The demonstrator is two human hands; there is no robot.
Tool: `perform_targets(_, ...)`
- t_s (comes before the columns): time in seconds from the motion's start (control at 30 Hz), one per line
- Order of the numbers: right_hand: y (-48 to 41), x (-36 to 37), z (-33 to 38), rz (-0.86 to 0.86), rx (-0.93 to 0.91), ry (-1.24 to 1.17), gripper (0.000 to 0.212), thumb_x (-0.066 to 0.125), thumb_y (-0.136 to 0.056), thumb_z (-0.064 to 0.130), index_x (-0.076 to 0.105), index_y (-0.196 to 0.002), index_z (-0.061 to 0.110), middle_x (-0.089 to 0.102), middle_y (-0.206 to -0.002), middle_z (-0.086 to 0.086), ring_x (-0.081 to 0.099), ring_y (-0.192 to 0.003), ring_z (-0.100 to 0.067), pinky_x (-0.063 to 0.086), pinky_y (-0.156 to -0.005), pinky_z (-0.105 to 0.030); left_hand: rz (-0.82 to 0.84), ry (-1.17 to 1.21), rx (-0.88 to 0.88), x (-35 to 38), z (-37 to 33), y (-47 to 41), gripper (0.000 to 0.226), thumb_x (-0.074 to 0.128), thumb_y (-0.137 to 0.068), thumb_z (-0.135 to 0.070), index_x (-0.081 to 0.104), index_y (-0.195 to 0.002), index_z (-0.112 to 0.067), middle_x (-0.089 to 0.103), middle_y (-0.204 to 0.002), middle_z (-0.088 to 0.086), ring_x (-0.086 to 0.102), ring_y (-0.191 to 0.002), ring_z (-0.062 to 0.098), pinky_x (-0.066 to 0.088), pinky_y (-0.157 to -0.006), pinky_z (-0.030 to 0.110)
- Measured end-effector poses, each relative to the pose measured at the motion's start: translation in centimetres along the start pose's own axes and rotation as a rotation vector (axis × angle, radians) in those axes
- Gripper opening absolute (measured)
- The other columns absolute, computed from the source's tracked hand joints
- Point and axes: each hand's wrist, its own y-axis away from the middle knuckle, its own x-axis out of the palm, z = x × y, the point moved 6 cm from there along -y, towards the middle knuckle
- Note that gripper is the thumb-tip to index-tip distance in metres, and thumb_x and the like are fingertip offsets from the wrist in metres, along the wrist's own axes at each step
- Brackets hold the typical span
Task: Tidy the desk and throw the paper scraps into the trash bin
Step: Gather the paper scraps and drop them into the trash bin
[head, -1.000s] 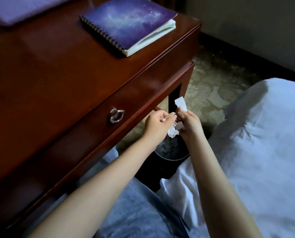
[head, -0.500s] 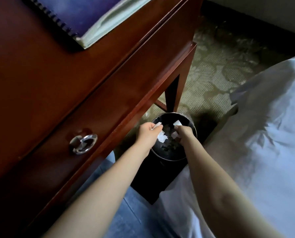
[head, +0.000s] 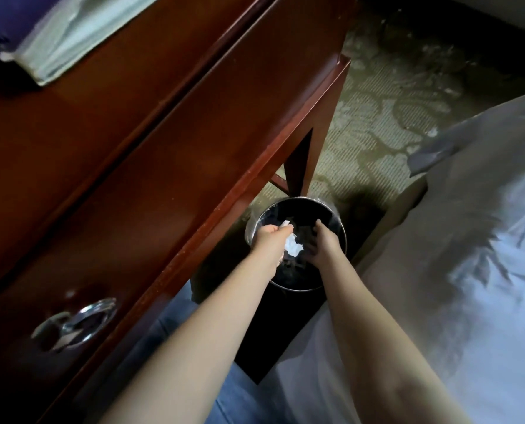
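Note:
A round black trash bin (head: 304, 199) with a metal rim stands on the floor beside the desk leg. Both my hands reach over its mouth. My left hand (head: 269, 241) pinches a small white paper scrap (head: 285, 223) at its fingertips, and a crumpled white scrap (head: 293, 248) shows right beside its palm, above the dark inside of the bin. My right hand (head: 325, 243) hangs over the bin's middle with fingers pointing down, and no paper is visible in it. The bin's inside is too dark to make out.
The dark red wooden desk (head: 163, 133) fills the left, with a metal ring drawer handle (head: 74, 322) and a purple notebook (head: 35, 32) on top. A bed with white sheets (head: 469, 270) lies on the right. Patterned carpet (head: 377, 123) lies beyond the bin.
Both hands have dropped from desk-edge height down to the bin's mouth. The scraps seen in my right hand earlier are gone from it. The view has tilted down and closer.

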Motion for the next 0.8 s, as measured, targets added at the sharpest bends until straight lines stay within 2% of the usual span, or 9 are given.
perform_targets(0.1,-0.6,0.0,-0.9,0.005,0.061,-0.071,0.039,0.041,-0.098,0.043,0.053,-0.116,0.011,0.059,-0.124,-0.010,0.057,-0.110,-0.030,0.042,-0.098,-0.050,0.015,0.023,-0.092,1.5,0.1,-0.3,0.024,0.053,-0.093,-0.023,0.049,-0.071,-0.013,0.046,-0.059,0.009,0.029,-0.021,0.007,0.018,-0.035,0.008)
perform_targets(0.17,-1.0,-0.2,-1.2,0.000,0.086,-0.111,0.046,0.038,-0.099,0.042,0.051,-0.125,0.006,0.060,-0.121,-0.010,0.053,-0.121,-0.033,0.040,-0.100,-0.050,0.017,0.067,-0.129,2.2,0.2,-0.8,0.023,0.053,-0.092,-0.024,0.053,-0.073,-0.011,0.054,-0.068,0.015,0.039,-0.032,0.014,0.025,-0.040,0.017)
perform_targets(0.3,-1.2,-0.2,-1.1,-0.010,0.113,-0.195,0.048,0.035,-0.102,0.035,0.040,-0.138,0.003,0.054,-0.128,-0.016,0.048,-0.126,-0.036,0.041,-0.094,-0.049,0.076,0.208,-0.205,3.3,-0.3,-1.1,0.028,0.050,-0.096,-0.025,0.056,-0.117,-0.008,0.059,-0.109,0.014,0.060,-0.096,0.026,0.048,-0.077,0.033)
perform_targets(0.37,-1.2,0.0,-0.9,0.002,0.102,-0.240,0.048,0.035,-0.102,0.033,0.040,-0.139,0.003,0.056,-0.125,-0.016,0.047,-0.128,-0.034,0.040,-0.100,-0.046,0.117,0.215,-0.229,3.5,-0.4,-1.3,0.046,0.046,-0.097,-0.030,0.041,-0.139,-0.010,0.043,-0.142,0.013,0.044,-0.130,0.028,0.038,-0.103,0.038)
perform_targets(0.43,-1.3,0.0,-0.9,-0.005,0.099,-0.231,0.048,0.036,-0.102,0.034,0.039,-0.140,0.005,0.049,-0.138,-0.015,0.045,-0.130,-0.031,0.039,-0.101,-0.043,0.136,0.200,-0.230,3.5,-0.5,-1.3,0.053,0.045,-0.097,-0.034,0.033,-0.144,-0.012,0.033,-0.151,0.011,0.034,-0.138,0.027,0.032,-0.109,0.041)
perform_targets(0.53,-0.7,0.1,-0.7,-0.010,0.086,-0.214,0.047,0.036,-0.102,0.033,0.040,-0.140,0.005,0.045,-0.141,-0.015,0.049,-0.124,-0.030,0.039,-0.090,-0.038,0.144,0.190,-0.227,3.0,-0.6,-1.1,0.053,0.044,-0.098,-0.035,0.033,-0.144,-0.011,0.034,-0.151,0.011,0.034,-0.138,0.027,0.032,-0.109,0.041)
perform_targets(0.6,-0.3,0.1,-0.5,-0.016,0.060,-0.188,0.044,0.038,-0.102,0.030,0.045,-0.136,0.004,0.053,-0.126,-0.013,0.057,-0.094,-0.026,0.039,-0.083,-0.035,0.142,0.166,-0.203,2.5,-0.7,-0.7,0.048,0.042,-0.099,-0.032,0.039,-0.140,-0.007,0.042,-0.145,0.012,0.042,-0.133,0.026,0.037,-0.104,0.038)
perform_targets(0.67,-0.3,-0.1,-0.2,-0.059,0.013,-0.116,0.037,0.044,-0.099,0.027,0.054,-0.126,0.004,0.058,-0.099,-0.005,0.051,-0.068,-0.017,0.042,-0.072,-0.032,0.122,0.128,-0.172,2.0,-0.8,-0.3,0.037,0.041,-0.099,-0.028,0.050,-0.128,-0.008,0.055,-0.131,0.011,0.057,-0.113,0.022,0.041,-0.093,0.035)
perform_targets(0.8,-0.3,-0.1,0.0,-0.068,-0.047,-0.008,0.021,0.046,-0.096,0.021,0.060,-0.100,0.006,0.054,-0.069,-0.002,0.047,-0.056,-0.014,0.038,-0.056,-0.028,0.051,0.062,-0.081,0.7,-1.3,1.0,0.013,0.042,-0.095,-0.018,0.052,-0.102,-0.014,0.060,-0.086,0.001,0.053,-0.068,0.009,0.039,-0.064,0.025)
